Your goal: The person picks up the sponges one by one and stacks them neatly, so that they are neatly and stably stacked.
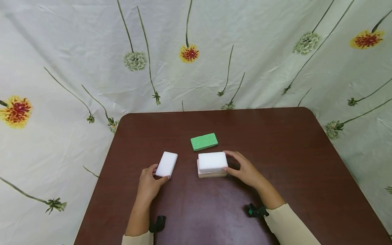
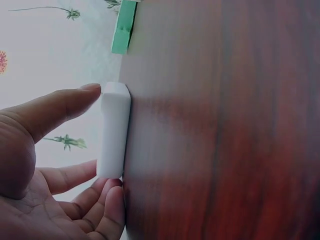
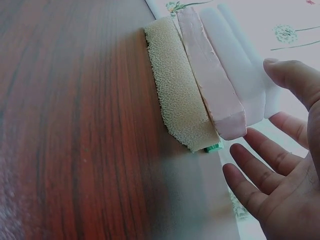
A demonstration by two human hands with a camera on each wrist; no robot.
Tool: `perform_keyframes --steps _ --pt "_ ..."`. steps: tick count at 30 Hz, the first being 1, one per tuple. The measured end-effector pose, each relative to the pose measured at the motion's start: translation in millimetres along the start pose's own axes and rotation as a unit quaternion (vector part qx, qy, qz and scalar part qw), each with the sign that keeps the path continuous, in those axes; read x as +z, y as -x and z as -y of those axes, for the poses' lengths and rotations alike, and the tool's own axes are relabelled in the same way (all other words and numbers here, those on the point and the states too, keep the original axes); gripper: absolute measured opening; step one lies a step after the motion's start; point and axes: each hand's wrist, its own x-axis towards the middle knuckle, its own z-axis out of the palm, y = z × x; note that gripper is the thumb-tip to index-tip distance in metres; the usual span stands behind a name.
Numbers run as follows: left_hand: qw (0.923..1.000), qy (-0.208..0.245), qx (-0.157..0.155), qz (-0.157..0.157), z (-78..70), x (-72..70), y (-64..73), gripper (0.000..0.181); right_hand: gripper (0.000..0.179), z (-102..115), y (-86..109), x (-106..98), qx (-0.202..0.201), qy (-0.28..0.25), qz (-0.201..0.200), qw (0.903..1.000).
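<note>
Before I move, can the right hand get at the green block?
Probably yes: bare table leaves the green block open on its right side, near the right hand, though its fingers touch the top white block of the stack.

My left fingers (image 2: 67, 177) hold a smooth white block (image 1: 167, 164), slanting, left of centre in the frame. Right of centre, my right ones span the end of a stack (image 1: 212, 175): porous beige sponge (image 3: 180, 85), pink block (image 3: 215, 80), two white blocks (image 3: 232, 57) uppermost.
</note>
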Motion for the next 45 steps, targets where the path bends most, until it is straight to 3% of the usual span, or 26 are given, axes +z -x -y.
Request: perform_keyframes --steps 16,45 --pt "0.9991 -0.041 -0.001 -0.007 -2.4 4.2 -2.4 0.075 0.066 1.8 0.4 -0.7 0.006 -0.002 0.005 1.0" --pt "0.9996 0.023 -0.013 -0.01 -1.9 -0.5 -0.9 0.069 0.065 0.7 0.6 -1.1 0.015 -0.006 0.006 0.9999"
